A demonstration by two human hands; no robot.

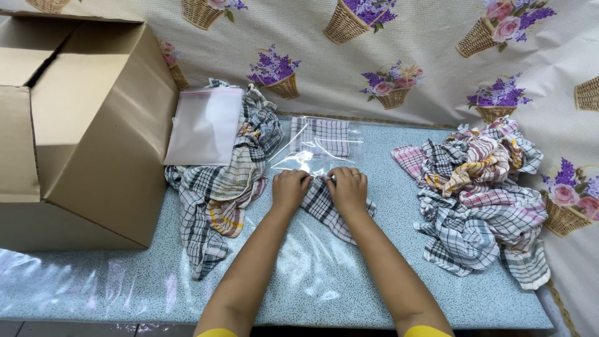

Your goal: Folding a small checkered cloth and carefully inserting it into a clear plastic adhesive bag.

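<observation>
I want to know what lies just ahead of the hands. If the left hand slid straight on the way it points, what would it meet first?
Most likely the clear plastic bag with a folded checked cloth inside, lying just beyond the left hand on the table. The hand points away from the person, slightly right; depth is hard to judge.

Box [81,125] far left, cloth heap [218,187] beside it, bag [318,146] centre, second heap [480,193] right.

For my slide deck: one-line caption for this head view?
Both hands, left hand and right hand, press a folded checked cloth toward a clear zip bag, between two cloth piles.
</observation>
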